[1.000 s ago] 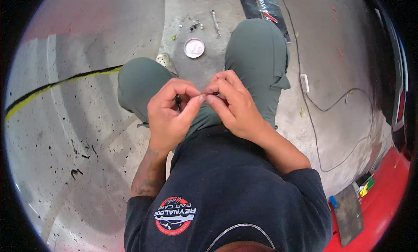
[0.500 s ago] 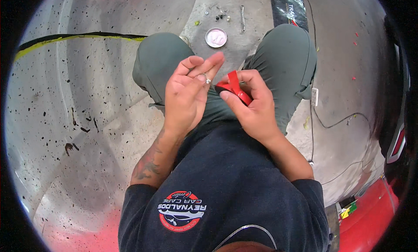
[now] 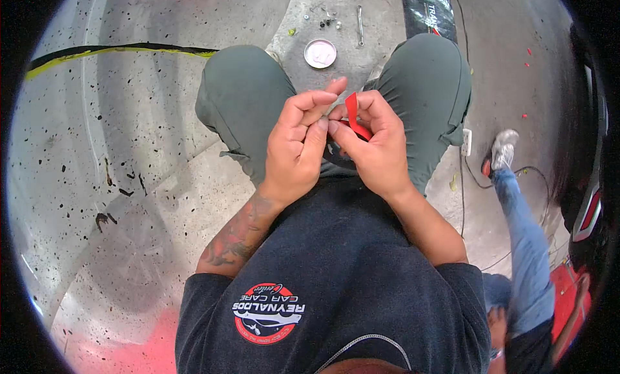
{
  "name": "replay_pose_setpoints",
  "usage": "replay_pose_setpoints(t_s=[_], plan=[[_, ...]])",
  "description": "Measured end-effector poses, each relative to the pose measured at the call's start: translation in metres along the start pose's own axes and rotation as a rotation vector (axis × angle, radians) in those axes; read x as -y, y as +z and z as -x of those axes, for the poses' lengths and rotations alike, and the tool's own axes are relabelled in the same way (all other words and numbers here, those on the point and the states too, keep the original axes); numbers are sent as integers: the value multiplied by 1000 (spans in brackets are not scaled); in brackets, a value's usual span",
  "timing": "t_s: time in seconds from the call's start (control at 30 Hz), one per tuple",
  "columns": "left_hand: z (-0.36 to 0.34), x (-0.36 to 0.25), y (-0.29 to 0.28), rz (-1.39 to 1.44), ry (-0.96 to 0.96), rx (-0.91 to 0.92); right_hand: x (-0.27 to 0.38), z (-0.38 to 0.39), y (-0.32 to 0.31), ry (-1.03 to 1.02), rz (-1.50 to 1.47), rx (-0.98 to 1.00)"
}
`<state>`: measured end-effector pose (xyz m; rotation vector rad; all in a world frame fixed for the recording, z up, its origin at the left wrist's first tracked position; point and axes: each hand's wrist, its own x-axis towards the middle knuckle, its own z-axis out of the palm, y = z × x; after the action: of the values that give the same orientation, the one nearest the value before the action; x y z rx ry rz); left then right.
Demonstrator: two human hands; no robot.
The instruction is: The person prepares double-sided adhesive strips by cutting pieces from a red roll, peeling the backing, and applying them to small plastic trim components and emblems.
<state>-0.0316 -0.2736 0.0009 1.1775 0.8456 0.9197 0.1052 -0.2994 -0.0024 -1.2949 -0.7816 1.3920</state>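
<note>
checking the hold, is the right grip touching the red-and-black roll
Touching: the head view shows the right grip holding the red-and-black roll, thumb across it.

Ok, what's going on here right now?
The right hand holds a red-and-black roll, with a red strip sticking up from it. The left hand is close beside it, fingertips near the roll; whatever it may be pinching is too small to tell. On the floor beyond the knees lie a dish of pinkish stuff, small parts and a wrench. Another person's leg shows at the right.
</note>
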Motion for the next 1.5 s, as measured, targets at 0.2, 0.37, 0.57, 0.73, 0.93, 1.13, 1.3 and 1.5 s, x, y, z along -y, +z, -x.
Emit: replay_pose_setpoints(t_s=[0.2,0.37,0.57,0.73,0.93,1.13,1.3,1.5], plan=[[-2,-5,-28,-251,-219,24,-2,-7,-19,-78,182,71],[-8,-10,-27,-249,-445,-23,2,-11,-22,-80,454,104],[-11,0,-19,-136,-404,-182,6,-4,-26,90,246,139],[-16,5,-15,81,-266,-186,-4,1,-24,158,-28,193],[-19,-8,-23,-7,-380,-141,-4,4,-32,144,29,220],[-18,-12,-36,-82,-478,-5,12,-4,-35,102,325,260],[-17,-13,-37,-125,-477,89,18,-12,-39,-6,601,291],[-17,-18,-33,-157,-461,99,20,-16,-42,-33,644,295]])
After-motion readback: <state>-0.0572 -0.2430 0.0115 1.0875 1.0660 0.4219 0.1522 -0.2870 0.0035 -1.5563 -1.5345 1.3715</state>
